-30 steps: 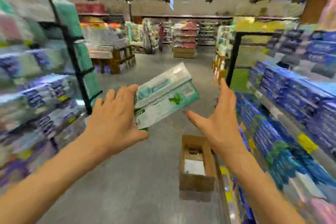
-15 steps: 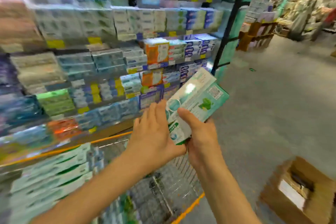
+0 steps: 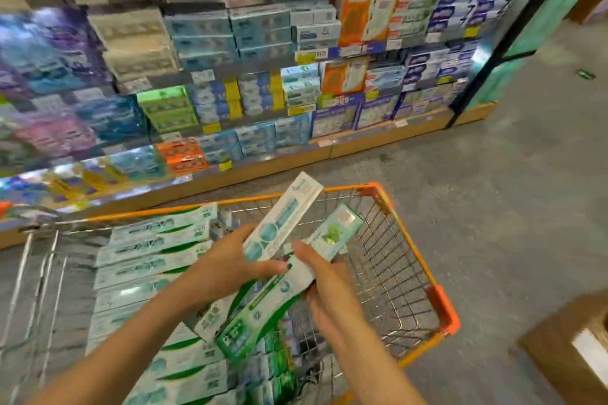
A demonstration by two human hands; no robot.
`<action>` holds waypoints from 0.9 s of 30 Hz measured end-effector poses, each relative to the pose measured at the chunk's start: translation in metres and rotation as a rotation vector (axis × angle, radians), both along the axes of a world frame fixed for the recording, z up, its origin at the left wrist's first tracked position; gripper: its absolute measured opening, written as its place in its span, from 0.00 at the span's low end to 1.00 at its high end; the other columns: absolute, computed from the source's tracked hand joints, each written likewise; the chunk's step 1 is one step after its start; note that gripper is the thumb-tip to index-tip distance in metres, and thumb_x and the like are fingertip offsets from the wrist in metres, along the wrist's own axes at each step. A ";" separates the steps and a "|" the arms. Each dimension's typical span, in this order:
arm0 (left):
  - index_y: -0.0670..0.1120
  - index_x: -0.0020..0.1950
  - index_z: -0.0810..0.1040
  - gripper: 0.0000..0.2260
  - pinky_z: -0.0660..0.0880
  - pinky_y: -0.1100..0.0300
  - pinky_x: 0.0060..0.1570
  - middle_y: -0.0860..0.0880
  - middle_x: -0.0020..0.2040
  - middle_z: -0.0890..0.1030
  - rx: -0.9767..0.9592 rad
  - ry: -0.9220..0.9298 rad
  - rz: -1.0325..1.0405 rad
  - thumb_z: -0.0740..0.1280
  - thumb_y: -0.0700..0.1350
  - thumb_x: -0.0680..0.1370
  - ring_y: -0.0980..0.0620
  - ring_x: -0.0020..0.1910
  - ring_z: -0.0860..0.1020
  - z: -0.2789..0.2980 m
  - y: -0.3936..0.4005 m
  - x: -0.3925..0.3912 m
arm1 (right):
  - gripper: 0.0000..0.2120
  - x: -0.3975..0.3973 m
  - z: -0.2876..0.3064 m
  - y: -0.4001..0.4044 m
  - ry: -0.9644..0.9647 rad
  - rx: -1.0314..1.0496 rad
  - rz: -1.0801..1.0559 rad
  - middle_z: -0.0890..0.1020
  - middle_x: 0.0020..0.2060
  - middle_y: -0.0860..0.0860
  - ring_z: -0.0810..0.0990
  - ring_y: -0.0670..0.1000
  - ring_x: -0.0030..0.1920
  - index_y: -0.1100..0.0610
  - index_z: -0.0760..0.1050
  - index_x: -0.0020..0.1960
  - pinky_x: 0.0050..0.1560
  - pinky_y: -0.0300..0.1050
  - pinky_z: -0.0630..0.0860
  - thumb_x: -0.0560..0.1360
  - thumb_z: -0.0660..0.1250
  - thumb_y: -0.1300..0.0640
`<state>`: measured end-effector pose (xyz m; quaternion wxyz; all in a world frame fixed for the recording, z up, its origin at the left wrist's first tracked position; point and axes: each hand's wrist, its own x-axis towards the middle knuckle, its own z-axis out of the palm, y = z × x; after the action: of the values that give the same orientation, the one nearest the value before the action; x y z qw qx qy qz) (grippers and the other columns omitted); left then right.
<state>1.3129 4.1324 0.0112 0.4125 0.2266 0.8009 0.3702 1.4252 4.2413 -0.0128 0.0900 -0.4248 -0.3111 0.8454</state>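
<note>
Holding two toothpaste boxes over the shopping cart (image 3: 442,306), both hands busy. Left hand (image 3: 230,261) grasps the white box (image 3: 284,217) at its near end, fingers behind, thumb across the front. Long axis steeply tilted: far end points up and slightly right, past the cart's far rim toward the shelves (image 3: 263,43). Right hand (image 3: 329,283) grasps the green box (image 3: 334,232), thumb on top, fingers beneath. Long axis diagonal, lower left to upper right; far end aims at the cart's far right corner. The boxes sit just beside each other, fanned apart at their far ends. Stacked boxes (image 3: 154,253) fill the cart's left side. Cardboard carton (image 3: 566,348) on the floor, lower right.
</note>
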 end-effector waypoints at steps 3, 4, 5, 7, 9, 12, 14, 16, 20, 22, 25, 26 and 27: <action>0.60 0.59 0.68 0.31 0.71 0.69 0.34 0.61 0.50 0.77 -0.015 -0.017 0.156 0.73 0.65 0.60 0.63 0.42 0.78 -0.009 0.007 -0.009 | 0.13 0.015 -0.054 0.034 -0.161 -0.109 -0.193 0.81 0.39 0.55 0.81 0.51 0.33 0.62 0.74 0.56 0.31 0.43 0.78 0.73 0.69 0.64; 0.58 0.60 0.69 0.28 0.71 0.68 0.34 0.61 0.48 0.76 -0.011 0.003 0.205 0.73 0.61 0.63 0.63 0.41 0.77 -0.012 0.009 -0.014 | 0.11 0.021 -0.074 0.048 -0.219 -0.135 -0.203 0.80 0.38 0.55 0.79 0.52 0.34 0.62 0.75 0.55 0.32 0.45 0.76 0.74 0.68 0.63; 0.57 0.62 0.68 0.25 0.70 0.67 0.35 0.61 0.48 0.76 -0.008 0.033 0.245 0.73 0.55 0.68 0.64 0.42 0.75 -0.014 0.011 -0.019 | 0.08 0.025 -0.092 0.061 -0.279 -0.164 -0.185 0.78 0.37 0.55 0.78 0.53 0.36 0.62 0.75 0.54 0.33 0.48 0.75 0.75 0.67 0.61; 0.57 0.65 0.66 0.24 0.69 0.65 0.38 0.61 0.48 0.74 -0.001 0.067 0.319 0.71 0.49 0.72 0.65 0.44 0.72 -0.018 0.015 -0.030 | 0.05 0.026 -0.126 0.083 -0.382 -0.221 -0.129 0.75 0.38 0.57 0.75 0.57 0.38 0.60 0.72 0.49 0.33 0.53 0.74 0.78 0.64 0.58; 0.56 0.65 0.66 0.26 0.69 0.59 0.42 0.59 0.49 0.76 0.003 0.040 0.401 0.71 0.50 0.70 0.64 0.43 0.72 -0.020 0.018 -0.038 | 0.07 0.016 -0.158 0.095 -0.441 -0.275 -0.122 0.75 0.40 0.58 0.74 0.60 0.39 0.62 0.71 0.48 0.32 0.59 0.77 0.79 0.62 0.57; 0.56 0.63 0.68 0.40 0.71 0.51 0.52 0.52 0.51 0.78 -0.021 -0.006 0.504 0.73 0.68 0.55 0.54 0.45 0.76 -0.026 0.024 -0.051 | 0.11 -0.005 -0.198 0.103 -0.486 -0.339 -0.190 0.76 0.50 0.62 0.75 0.63 0.49 0.64 0.68 0.56 0.55 0.66 0.73 0.79 0.62 0.57; 0.58 0.59 0.68 0.48 0.71 0.46 0.56 0.54 0.51 0.78 -0.033 0.001 0.512 0.71 0.75 0.42 0.48 0.48 0.76 -0.033 0.032 -0.058 | 0.17 -0.021 -0.225 0.107 -0.520 -0.360 -0.198 0.74 0.56 0.63 0.73 0.65 0.59 0.65 0.68 0.63 0.61 0.68 0.68 0.78 0.64 0.57; 0.62 0.55 0.70 0.49 0.72 0.46 0.54 0.59 0.50 0.78 -0.043 0.032 0.473 0.69 0.77 0.36 0.50 0.49 0.77 -0.049 0.044 -0.066 | 0.20 -0.035 -0.248 0.110 -0.523 -0.384 -0.215 0.74 0.55 0.63 0.71 0.67 0.63 0.66 0.67 0.65 0.60 0.67 0.70 0.77 0.66 0.59; 0.61 0.55 0.72 0.33 0.70 0.63 0.39 0.65 0.45 0.76 0.009 0.088 0.380 0.67 0.72 0.54 0.66 0.40 0.74 -0.079 0.085 -0.074 | 0.11 -0.052 -0.287 0.117 -0.518 -0.358 -0.205 0.76 0.45 0.59 0.76 0.63 0.47 0.65 0.68 0.57 0.46 0.57 0.77 0.78 0.63 0.60; 0.63 0.56 0.71 0.27 0.68 0.72 0.34 0.65 0.45 0.76 0.038 0.096 0.322 0.67 0.64 0.58 0.68 0.39 0.76 -0.089 0.108 -0.078 | 0.11 -0.057 -0.305 0.121 -0.526 -0.356 -0.189 0.76 0.43 0.59 0.74 0.59 0.39 0.65 0.70 0.58 0.43 0.56 0.76 0.78 0.63 0.61; 0.67 0.49 0.68 0.21 0.68 0.79 0.32 0.68 0.43 0.79 0.119 0.079 0.258 0.67 0.62 0.58 0.75 0.40 0.75 -0.100 0.134 -0.084 | 0.11 -0.064 -0.328 0.127 -0.561 -0.340 -0.152 0.76 0.43 0.59 0.75 0.59 0.41 0.67 0.71 0.58 0.35 0.53 0.78 0.78 0.63 0.62; 0.67 0.49 0.68 0.21 0.67 0.79 0.32 0.71 0.42 0.79 0.153 0.065 0.245 0.67 0.62 0.58 0.75 0.41 0.75 -0.105 0.139 -0.085 | 0.09 -0.067 -0.333 0.128 -0.565 -0.342 -0.144 0.76 0.43 0.60 0.75 0.59 0.41 0.67 0.71 0.56 0.31 0.51 0.79 0.78 0.63 0.63; 0.67 0.50 0.68 0.21 0.67 0.80 0.33 0.76 0.42 0.76 0.182 0.046 0.233 0.68 0.61 0.59 0.76 0.42 0.75 -0.108 0.145 -0.086 | 0.07 -0.068 -0.338 0.129 -0.575 -0.337 -0.128 0.76 0.42 0.60 0.75 0.59 0.40 0.67 0.70 0.53 0.27 0.48 0.78 0.78 0.63 0.64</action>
<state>1.2271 4.2772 -0.0968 0.3259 0.1768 0.7944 0.4812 1.3569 4.3701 -0.3506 -0.0200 -0.6734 -0.1525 0.7231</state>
